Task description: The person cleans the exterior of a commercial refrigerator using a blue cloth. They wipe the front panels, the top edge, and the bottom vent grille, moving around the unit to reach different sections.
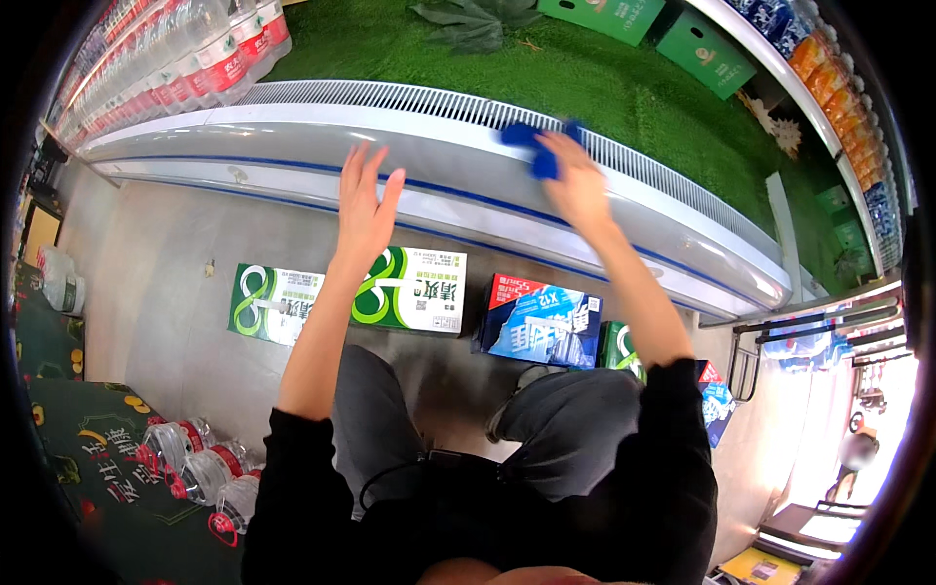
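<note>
My right hand presses a blue cloth onto the rim of a long display case, by the white slatted grille. Hand and cloth are slightly smeared by motion. My left hand hovers at the case's front panel, fingers spread and holding nothing; whether it touches the panel I cannot tell. Behind the grille lies a green grass-like mat. Below my arms, on the floor, are a green and white carton and a blue carton.
Bottles with red labels crowd the case's left end. Another green and white carton lies left of my left forearm. Large water bottles stand at lower left. Green boxes sit at the back; a shelf of orange-coloured drinks borders the right.
</note>
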`<state>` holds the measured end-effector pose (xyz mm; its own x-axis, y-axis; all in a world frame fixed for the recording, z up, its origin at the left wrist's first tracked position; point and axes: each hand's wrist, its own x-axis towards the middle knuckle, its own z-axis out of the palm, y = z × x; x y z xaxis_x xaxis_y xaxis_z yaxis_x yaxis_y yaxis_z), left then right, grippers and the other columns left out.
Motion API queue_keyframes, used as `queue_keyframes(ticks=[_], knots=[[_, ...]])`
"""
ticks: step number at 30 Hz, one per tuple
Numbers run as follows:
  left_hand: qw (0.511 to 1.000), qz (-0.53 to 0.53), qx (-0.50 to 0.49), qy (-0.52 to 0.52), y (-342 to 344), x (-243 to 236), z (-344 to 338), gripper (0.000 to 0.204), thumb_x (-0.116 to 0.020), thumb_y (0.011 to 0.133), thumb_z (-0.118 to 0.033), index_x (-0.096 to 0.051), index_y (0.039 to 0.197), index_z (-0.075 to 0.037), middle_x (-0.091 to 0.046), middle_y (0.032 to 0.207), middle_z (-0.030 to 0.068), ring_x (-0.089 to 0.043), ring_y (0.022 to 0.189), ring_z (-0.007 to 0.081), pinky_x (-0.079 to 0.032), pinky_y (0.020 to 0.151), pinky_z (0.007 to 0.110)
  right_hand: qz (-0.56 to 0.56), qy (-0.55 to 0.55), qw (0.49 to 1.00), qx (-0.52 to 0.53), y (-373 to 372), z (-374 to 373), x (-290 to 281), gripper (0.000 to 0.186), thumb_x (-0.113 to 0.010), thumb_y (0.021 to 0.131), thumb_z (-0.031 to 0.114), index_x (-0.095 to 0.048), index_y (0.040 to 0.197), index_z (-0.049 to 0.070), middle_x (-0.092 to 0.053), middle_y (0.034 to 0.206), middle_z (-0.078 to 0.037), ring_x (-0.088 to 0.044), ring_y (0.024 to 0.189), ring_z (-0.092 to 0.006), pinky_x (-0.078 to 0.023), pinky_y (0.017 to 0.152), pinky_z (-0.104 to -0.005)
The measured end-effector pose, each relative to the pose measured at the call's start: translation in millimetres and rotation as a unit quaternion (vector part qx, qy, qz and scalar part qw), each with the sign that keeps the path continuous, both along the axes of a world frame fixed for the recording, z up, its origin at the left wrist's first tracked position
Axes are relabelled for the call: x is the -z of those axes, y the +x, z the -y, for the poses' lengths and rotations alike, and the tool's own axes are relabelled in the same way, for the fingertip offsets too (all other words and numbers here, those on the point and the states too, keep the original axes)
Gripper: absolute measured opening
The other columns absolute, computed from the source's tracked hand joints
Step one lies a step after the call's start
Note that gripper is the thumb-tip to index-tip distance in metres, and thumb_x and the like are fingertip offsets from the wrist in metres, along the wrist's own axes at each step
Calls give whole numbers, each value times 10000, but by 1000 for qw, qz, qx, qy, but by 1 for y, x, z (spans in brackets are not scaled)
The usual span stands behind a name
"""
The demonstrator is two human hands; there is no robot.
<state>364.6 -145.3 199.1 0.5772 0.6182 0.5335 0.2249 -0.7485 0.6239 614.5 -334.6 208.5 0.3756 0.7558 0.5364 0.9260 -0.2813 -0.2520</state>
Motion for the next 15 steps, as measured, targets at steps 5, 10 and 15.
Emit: queue_keyframes(ticks=[5, 10, 15], knots=[[988, -37, -25, 148, 106, -5, -14, 576, -412, 960, -450, -478, 1294, 15, -328, 1448, 208, -236, 1384, 350, -149, 1115, 537, -66, -22, 960, 270, 118, 211, -6, 441, -600, 772, 103, -580, 1211, 72, -562, 1261, -164, -522, 1178, -335, -410, 1015, -381], [942, -267, -114, 168, 167, -20, 4, 621, -346, 953, -506, -387, 1399, -76, -356, 1459, 149, -230, 1406, 275, -128, 1140, 502, 22, 17, 961, 274, 84, 158, 7, 568, -576, 849, 505, -623, 1162, 33, -555, 1222, -247, -478, 1181, -388, -356, 1018, -465], [937, -232, -134, 224, 166, 10, -27, 583, -418, 927, -428, -385, 1396, -83, -415, 1426, 126, -312, 1369, 258, -198, 1112, 520, 96, 68, 990, 75, -16, -17, 16, 266, -555, 823, 264, -654, 894, 27, -612, 1052, -211, -517, 1116, -338, -367, 995, -457]])
